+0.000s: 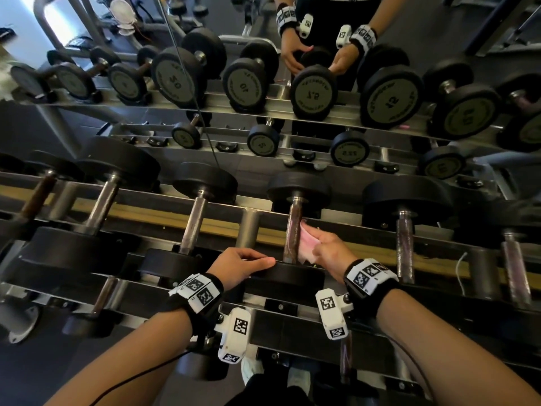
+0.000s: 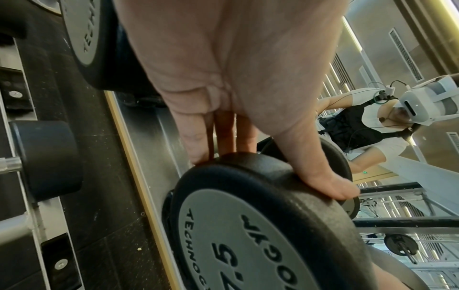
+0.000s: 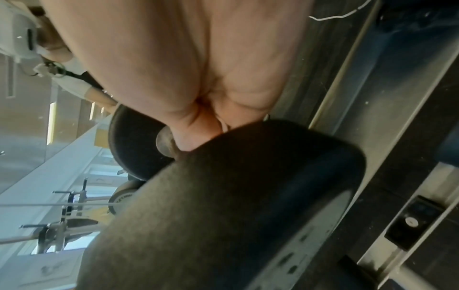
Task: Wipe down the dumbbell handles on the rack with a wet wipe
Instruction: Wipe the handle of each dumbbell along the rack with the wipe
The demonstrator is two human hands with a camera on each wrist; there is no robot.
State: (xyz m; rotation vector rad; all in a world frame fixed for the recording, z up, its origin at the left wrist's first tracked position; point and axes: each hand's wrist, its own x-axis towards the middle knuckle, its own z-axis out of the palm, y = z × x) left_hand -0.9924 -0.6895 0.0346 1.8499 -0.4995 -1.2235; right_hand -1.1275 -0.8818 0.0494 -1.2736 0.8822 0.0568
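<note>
Pink wet wipe (image 1: 307,241) pinched in right hand (image 1: 330,250) against handle (image 1: 292,232), left hand (image 1: 240,266) gripping dumbbell head (image 1: 288,278)

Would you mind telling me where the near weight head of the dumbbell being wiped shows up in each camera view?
Head: the near weight head sits low at centre, under the left hand, beside the right hand holding the wet wipe.
Left wrist: lower centre, grey face marked 7.5, fingers curled over its rim.
Right wrist: the big dark mass at lower centre.
Shared landmark: the rack's yellow strip.
</note>
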